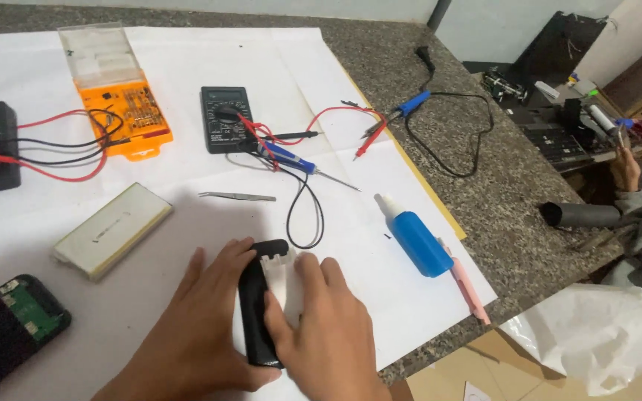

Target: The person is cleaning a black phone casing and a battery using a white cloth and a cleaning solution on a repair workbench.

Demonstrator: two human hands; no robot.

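black case (256, 312): lower end under hands | green-board device (9, 327): cut by left edge

black casing (254, 312) with white inner part, lower centre | blue bottle (419, 243), white cap, right of centre | pink pen (467, 284) | orange parts box (131, 111), clear lid, upper left | black multimeter (224, 119), red and black leads | white paper sheet (187, 67) | speckled grey counter (507, 215)

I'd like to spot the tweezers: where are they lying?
The metal tweezers lie on the white paper mid-table, just below the black multimeter and above the person's hands.
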